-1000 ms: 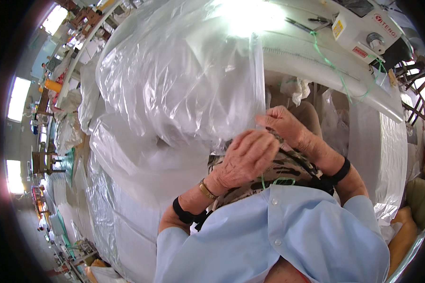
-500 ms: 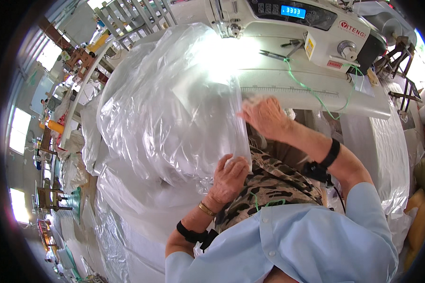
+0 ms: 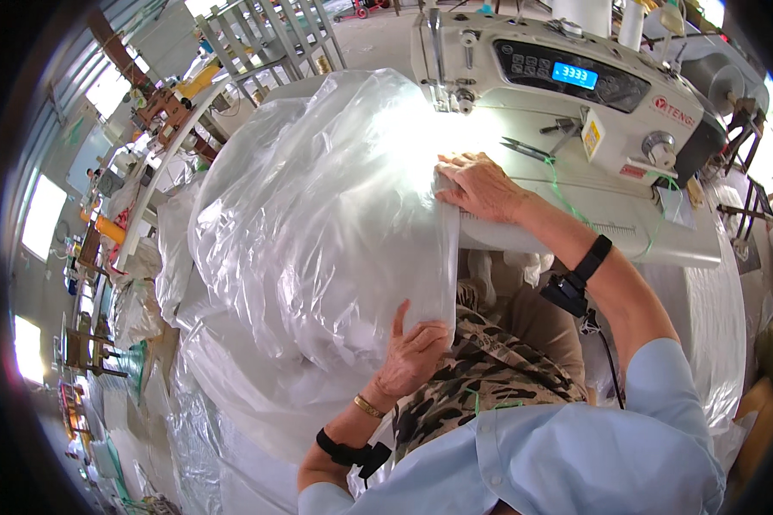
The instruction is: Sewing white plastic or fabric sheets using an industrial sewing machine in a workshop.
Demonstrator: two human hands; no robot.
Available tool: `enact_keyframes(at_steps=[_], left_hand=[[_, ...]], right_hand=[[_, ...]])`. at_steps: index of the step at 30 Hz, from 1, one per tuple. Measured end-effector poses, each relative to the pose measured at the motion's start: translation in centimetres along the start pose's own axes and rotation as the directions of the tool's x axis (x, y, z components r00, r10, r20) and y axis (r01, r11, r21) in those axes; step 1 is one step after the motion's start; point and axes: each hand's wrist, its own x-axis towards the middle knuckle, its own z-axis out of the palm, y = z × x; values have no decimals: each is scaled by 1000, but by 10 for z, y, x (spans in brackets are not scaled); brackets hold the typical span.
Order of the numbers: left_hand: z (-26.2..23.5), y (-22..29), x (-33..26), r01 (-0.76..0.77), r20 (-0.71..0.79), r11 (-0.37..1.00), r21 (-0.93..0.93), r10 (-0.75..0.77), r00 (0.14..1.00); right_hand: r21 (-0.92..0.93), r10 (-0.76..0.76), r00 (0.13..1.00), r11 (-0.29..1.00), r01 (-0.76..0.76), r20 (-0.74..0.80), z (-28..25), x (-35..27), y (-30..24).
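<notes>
A large clear plastic sheet (image 3: 318,232), crumpled and puffed up, spreads over the sewing table and down toward my lap. My left hand (image 3: 414,352) is at its near right edge, with several fingers curled over the edge and one finger sticking up. My right hand (image 3: 485,187) lies farther up the same edge, just short of the sewing machine's needle area. Its fingers stretch to the left over the plastic, and the thumb is apart from them. The white sewing machine (image 3: 567,86) stands beyond, its lamp glaring on the sheet. Glare hides the needle.
Thread snips (image 3: 528,150) with green thread (image 3: 567,197) lie on the table right of the needle area. A ruler scale (image 3: 614,229) runs along the table's front edge. A grey metal rack (image 3: 270,39) stands at the back. More plastic (image 3: 696,318) hangs at the right.
My right hand has moved away from me up the edge, its fingers unfolding from a curl. My left hand has lowered slightly and raised one finger. The machine sits farther right and lower in view.
</notes>
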Motion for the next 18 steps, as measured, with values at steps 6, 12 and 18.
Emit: enact_keyframes(at_steps=[6,12,18], left_hand=[[-15,-20,23,56,-32,997,55,-54,998],[-25,-30,63,92,-93,992,91,-84,992],[-20,-45,111,69,-101,985,157,-54,993]], right_hand=[[81,-82,994,994,76,72,2,-1,9],[125,-71,997,990,66,32,2,-2,7],[146,-68,998,987,69,-13,-2,-2,8]])
